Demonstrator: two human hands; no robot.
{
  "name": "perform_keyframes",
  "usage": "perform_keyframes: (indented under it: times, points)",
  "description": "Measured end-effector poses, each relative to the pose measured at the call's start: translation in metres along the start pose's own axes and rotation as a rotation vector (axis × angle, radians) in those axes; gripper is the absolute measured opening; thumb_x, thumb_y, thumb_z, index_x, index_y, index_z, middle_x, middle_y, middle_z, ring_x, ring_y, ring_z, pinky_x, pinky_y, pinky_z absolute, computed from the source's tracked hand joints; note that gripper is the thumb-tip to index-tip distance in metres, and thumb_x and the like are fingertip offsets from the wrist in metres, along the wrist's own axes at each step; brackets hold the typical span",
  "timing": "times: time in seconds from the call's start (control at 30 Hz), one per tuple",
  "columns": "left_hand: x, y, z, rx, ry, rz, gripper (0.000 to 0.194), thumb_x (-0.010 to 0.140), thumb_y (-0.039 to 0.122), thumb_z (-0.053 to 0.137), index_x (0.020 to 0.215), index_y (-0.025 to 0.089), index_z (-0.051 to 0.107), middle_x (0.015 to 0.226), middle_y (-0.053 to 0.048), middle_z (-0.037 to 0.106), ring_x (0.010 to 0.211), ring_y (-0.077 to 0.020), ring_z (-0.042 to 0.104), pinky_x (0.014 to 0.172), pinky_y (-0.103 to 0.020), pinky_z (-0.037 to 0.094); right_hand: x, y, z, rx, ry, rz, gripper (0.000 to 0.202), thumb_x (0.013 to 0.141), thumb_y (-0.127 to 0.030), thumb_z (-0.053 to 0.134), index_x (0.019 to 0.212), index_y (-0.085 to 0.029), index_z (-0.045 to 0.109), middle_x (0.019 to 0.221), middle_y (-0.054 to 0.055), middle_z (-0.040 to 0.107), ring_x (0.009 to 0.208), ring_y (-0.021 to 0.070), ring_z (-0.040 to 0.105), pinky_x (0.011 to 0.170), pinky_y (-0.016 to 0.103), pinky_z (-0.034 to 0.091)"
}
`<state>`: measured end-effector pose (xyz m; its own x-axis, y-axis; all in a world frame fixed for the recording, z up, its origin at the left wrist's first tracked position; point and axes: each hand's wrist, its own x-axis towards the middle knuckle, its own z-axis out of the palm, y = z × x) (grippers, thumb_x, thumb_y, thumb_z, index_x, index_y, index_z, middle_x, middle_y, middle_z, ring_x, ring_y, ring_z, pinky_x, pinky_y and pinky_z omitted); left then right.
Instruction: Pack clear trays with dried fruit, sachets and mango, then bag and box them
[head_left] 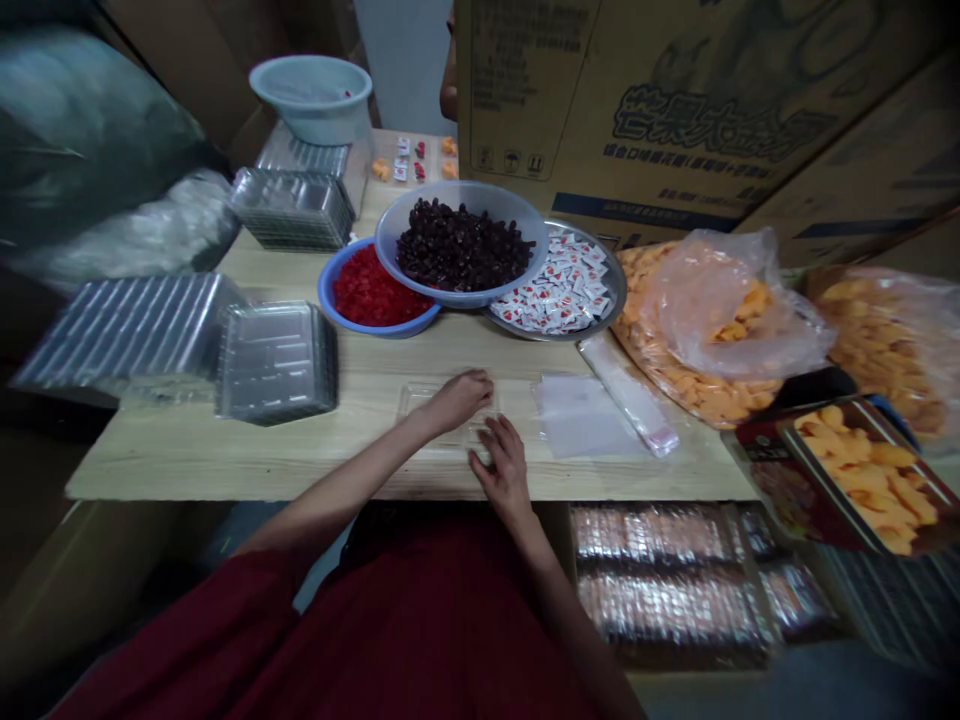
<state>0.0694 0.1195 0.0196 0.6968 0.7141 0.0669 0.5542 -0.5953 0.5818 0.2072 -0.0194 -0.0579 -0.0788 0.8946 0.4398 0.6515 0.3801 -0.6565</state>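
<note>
A clear plastic tray (412, 402) lies flat on the wooden table in front of me, thin and hard to see. Over its right part is my left hand (459, 398), its fingers curled in and pressed together; whatever they may hold is hidden. My right hand (506, 465) rests at the tray's near right corner, thumb and fingers apart, seeming to touch its edge. Just right of the hands lies a stack of clear plastic bags (589, 415). Beyond them stand a bowl of dark pieces (465, 245), a blue bowl of red pieces (379, 290) and a metal bowl of small printed packets (562, 285).
Stacked clear trays (277, 360) stand on the left, with more stacks behind. To the right are bags of orange pieces (690, 320) and a tilted tin of orange pieces (862, 470). Large cartons (675, 130) wall the back. Below the table's edge sits a box of wrapped packs (667, 590).
</note>
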Motion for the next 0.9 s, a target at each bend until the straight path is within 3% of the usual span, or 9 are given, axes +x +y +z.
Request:
perform_keyframes:
  times: [0.07,0.13,0.23,0.33,0.37,0.43,0.57,0.73,0.9]
  points:
    - [0.0,0.001,0.002,-0.01,0.002,0.026,0.013,0.092,0.019,0.062,0.08,0.017,0.067,0.092,-0.01,0.067,0.091,-0.0212,0.066,0.086,-0.033,0.052,0.0,0.0,0.0,-0.006,-0.001,-0.006,0.035,0.098,-0.026,0.062,0.132,-0.024,0.061,0.147,0.011,0.057,0.149,0.0271,0.039,0.116,0.052,0.044]
    - [-0.005,0.004,-0.013,-0.052,0.088,0.048,0.014,0.097,0.025,0.058,0.094,0.018,0.07,0.102,-0.011,0.069,0.097,-0.0213,0.066,0.089,-0.033,0.053,-0.002,0.001,0.0,-0.008,0.004,-0.008,0.034,0.098,-0.024,0.061,0.132,-0.024,0.061,0.148,0.011,0.056,0.149,0.0269,0.039,0.115,0.052,0.045]
    - [-0.017,-0.007,-0.057,-0.055,0.423,-0.076,0.023,0.101,0.033,0.051,0.111,0.022,0.068,0.107,-0.01,0.07,0.098,-0.0215,0.066,0.091,-0.035,0.053,-0.004,0.004,0.003,-0.003,0.019,-0.006,0.034,0.098,-0.024,0.062,0.132,-0.024,0.061,0.147,0.011,0.057,0.149,0.0272,0.04,0.114,0.052,0.046]
    - [-0.025,-0.048,-0.108,0.085,0.801,-0.353,0.022,0.1,0.032,0.048,0.108,0.022,0.066,0.108,-0.008,0.07,0.101,-0.0232,0.064,0.096,-0.037,0.05,-0.005,0.006,0.005,0.006,0.03,-0.024,0.032,0.098,-0.024,0.062,0.13,-0.024,0.061,0.146,0.011,0.058,0.148,0.0281,0.041,0.112,0.054,0.046]
    - [-0.025,-0.068,-0.121,0.133,0.824,-0.429,0.018,0.098,0.029,0.051,0.104,0.021,0.066,0.106,-0.008,0.069,0.102,-0.0241,0.063,0.098,-0.038,0.049,-0.005,0.006,0.005,0.007,0.03,-0.033,0.032,0.098,-0.024,0.062,0.13,-0.024,0.061,0.146,0.011,0.058,0.147,0.0283,0.042,0.112,0.054,0.046]
    - [-0.023,-0.106,-0.138,0.19,0.727,-0.565,0.009,0.088,0.021,0.059,0.094,0.019,0.066,0.1,-0.01,0.068,0.1,-0.0269,0.063,0.099,-0.041,0.048,-0.004,0.005,0.004,0.006,0.023,-0.044,0.033,0.098,-0.024,0.062,0.131,-0.024,0.061,0.145,0.011,0.059,0.147,0.0288,0.043,0.112,0.056,0.046]
    - [-0.012,-0.155,-0.143,0.186,0.598,-0.644,0.01,0.073,0.015,0.069,0.08,0.019,0.063,0.097,-0.011,0.067,0.103,-0.0316,0.062,0.101,-0.045,0.047,-0.002,0.002,0.001,-0.002,0.003,-0.042,0.032,0.099,-0.024,0.061,0.132,-0.024,0.061,0.145,0.012,0.058,0.146,0.0303,0.043,0.111,0.057,0.046]
    - [-0.011,-0.166,-0.146,0.135,0.617,-0.623,0.011,0.08,0.027,0.067,0.074,0.02,0.06,0.082,-0.007,0.067,0.086,-0.026,0.064,0.089,-0.04,0.051,-0.001,0.0,0.001,-0.019,0.012,-0.035,0.031,0.099,-0.026,0.06,0.13,-0.023,0.062,0.145,0.012,0.059,0.144,0.0304,0.045,0.109,0.056,0.047]
    - [-0.024,-0.153,-0.157,0.016,0.915,-0.569,0.016,0.086,0.028,0.059,0.095,0.018,0.066,0.088,-0.005,0.071,0.081,-0.0203,0.064,0.086,-0.035,0.052,-0.002,0.001,0.002,-0.026,0.014,-0.047,0.032,0.1,-0.026,0.059,0.132,-0.023,0.061,0.146,0.012,0.058,0.144,0.0301,0.045,0.109,0.056,0.047]
